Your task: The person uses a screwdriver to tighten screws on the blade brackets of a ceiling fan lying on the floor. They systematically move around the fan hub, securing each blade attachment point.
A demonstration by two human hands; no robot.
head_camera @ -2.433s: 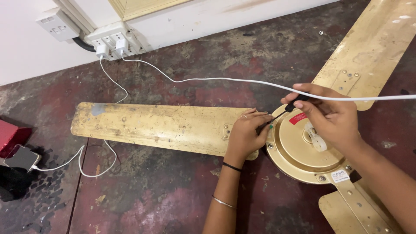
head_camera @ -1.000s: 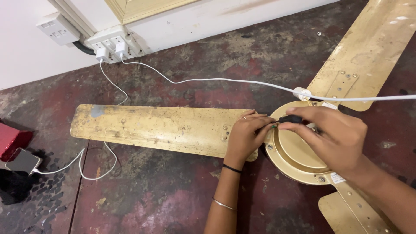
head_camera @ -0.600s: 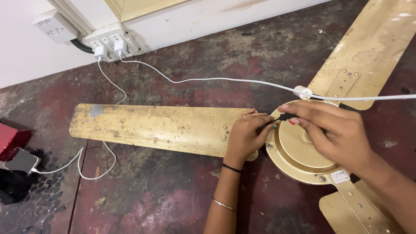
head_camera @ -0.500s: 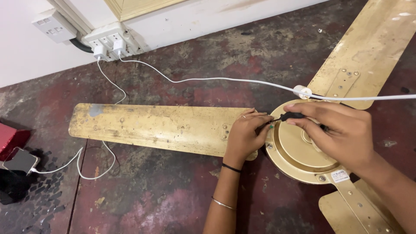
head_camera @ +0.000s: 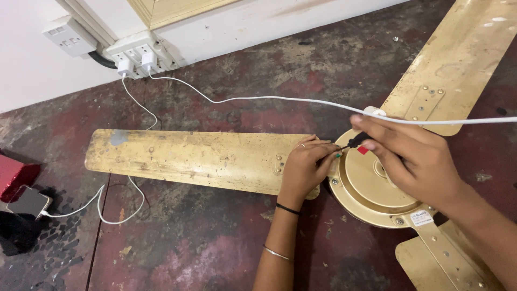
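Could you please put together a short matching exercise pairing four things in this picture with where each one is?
Things:
1. left hand
2. right hand
3. phone
4. chargers

Places:
A. plugged into the wall sockets
B. on the floor at far left, white cable attached
C. over the fan hub, holding a dark-handled tool
D. on the inner end of the long fan blade

Pairs: 1-D, 2-C, 3-B, 4-A

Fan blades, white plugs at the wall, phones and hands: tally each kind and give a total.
Fan blades: 3
White plugs: 2
Phones: 1
Hands: 2, left hand, right hand
Total: 8
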